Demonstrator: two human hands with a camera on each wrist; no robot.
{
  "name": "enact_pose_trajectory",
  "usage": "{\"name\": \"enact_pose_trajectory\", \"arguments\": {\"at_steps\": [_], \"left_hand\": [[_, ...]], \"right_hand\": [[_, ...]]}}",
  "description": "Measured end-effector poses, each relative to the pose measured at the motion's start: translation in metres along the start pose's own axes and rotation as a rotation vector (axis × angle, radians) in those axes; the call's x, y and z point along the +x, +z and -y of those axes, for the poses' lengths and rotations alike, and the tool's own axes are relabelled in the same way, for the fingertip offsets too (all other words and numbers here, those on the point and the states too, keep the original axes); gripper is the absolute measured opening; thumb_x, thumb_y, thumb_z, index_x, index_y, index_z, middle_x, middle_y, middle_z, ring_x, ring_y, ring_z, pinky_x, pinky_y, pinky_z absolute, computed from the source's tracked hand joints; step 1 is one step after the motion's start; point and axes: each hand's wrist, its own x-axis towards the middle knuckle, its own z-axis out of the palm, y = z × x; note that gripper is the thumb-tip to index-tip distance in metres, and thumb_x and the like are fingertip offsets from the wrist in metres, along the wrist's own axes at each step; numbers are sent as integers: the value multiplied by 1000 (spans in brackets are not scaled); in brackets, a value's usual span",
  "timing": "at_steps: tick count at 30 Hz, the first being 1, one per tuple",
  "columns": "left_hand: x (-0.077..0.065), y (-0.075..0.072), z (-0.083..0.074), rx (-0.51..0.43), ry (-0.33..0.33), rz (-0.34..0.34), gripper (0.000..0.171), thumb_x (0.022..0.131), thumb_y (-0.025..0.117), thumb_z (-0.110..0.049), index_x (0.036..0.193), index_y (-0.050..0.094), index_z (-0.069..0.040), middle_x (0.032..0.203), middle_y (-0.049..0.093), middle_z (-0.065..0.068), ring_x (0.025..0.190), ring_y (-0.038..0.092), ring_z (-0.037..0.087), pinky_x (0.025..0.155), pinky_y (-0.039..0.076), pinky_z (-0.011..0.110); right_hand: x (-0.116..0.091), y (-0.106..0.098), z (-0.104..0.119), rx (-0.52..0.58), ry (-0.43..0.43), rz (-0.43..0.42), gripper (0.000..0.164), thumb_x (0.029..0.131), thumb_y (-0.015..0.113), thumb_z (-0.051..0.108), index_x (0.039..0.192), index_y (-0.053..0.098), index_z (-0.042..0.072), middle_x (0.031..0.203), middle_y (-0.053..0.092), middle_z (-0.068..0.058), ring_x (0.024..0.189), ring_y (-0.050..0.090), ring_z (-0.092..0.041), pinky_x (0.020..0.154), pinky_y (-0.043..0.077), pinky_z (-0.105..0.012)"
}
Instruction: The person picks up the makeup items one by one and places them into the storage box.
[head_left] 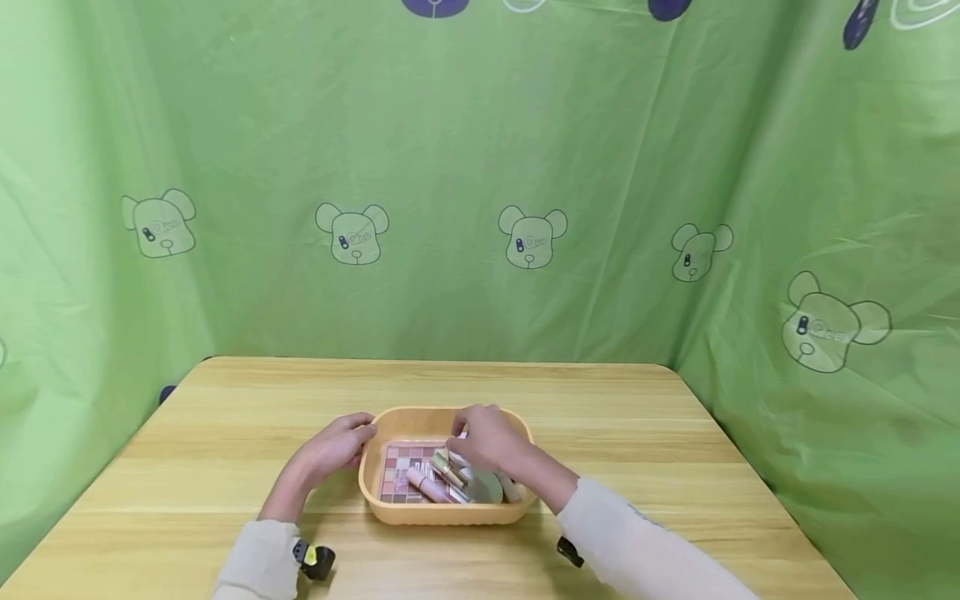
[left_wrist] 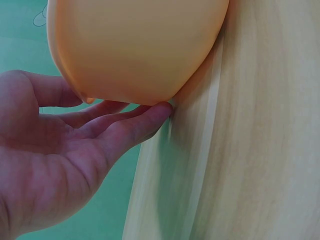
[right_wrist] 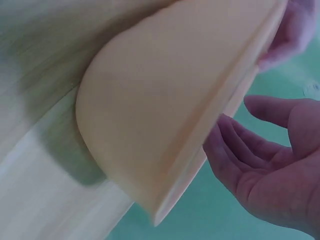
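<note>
A yellow-orange plastic basket [head_left: 450, 515] sits on the table. My left hand [head_left: 335, 448] grips its left end; the left wrist view shows thumb and fingers [left_wrist: 135, 125] against the rim and outer wall. My right hand [head_left: 489, 437] is over the basket's right half, fingers bent down toward the contents. In the right wrist view, its thumb and fingers [right_wrist: 235, 150] stand apart, with some fingertips hidden behind the rim. Inside lie a makeup palette [head_left: 397, 475], a pink tube [head_left: 429, 486], a gold-and-green lipstick-like tube [head_left: 448, 470] and a round pale green item [head_left: 486, 487].
The wooden table [head_left: 645, 467] extends on both sides of the basket. A green curtain [head_left: 450, 300] with bear drawings surrounds its back and sides. A black wrist camera [head_left: 318, 562] sits by the left sleeve [head_left: 258, 560]; another black device [head_left: 570, 551] is under the right sleeve.
</note>
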Motion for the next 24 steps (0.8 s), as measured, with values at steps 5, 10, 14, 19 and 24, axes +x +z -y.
{"name": "enact_pose_trajectory", "arguments": {"at_steps": [5, 10, 14, 19, 24], "left_hand": [[0, 0, 0, -3, 2, 2, 48, 108, 39, -20, 147, 41, 8, 131, 61, 22, 111, 62, 24, 84, 55, 32], [0, 1, 1, -1, 0, 6, 48, 108, 40, -21, 146, 42, 8, 127, 62, 20, 105, 61, 23, 81, 54, 32], [-1, 2, 1, -2, 5, 7, 47, 108, 40, -21, 145, 43, 8, 130, 61, 21, 113, 62, 26, 87, 56, 36], [-1, 3, 0, 0, 9, 4, 48, 108, 40, -21, 145, 43, 8, 134, 60, 23, 119, 62, 30, 92, 56, 40], [-1, 3, -1, -1, 10, 5, 49, 108, 39, -21, 146, 41, 9, 136, 58, 26, 122, 61, 33, 94, 56, 41]], "right_hand": [[1, -8, -14, 137, 45, -126, 12, 95, 66, 15, 99, 73, 5, 84, 71, -6, 64, 62, -13, 56, 52, -27], [0, -11, -34, 189, 99, -284, 14, 93, 66, 12, 103, 74, 7, 87, 73, -6, 76, 65, -15, 66, 54, -31], [-1, -12, -50, 245, 148, -362, 18, 90, 64, 11, 105, 75, 8, 86, 73, -4, 77, 65, -15, 68, 54, -31], [-5, -14, -68, 302, 217, -414, 25, 90, 63, 9, 112, 73, 5, 92, 73, -7, 79, 65, -18, 68, 53, -31], [-11, -14, -80, 366, 280, -381, 32, 95, 61, 14, 123, 69, 1, 108, 72, -16, 95, 68, -28, 81, 57, -39]]}}
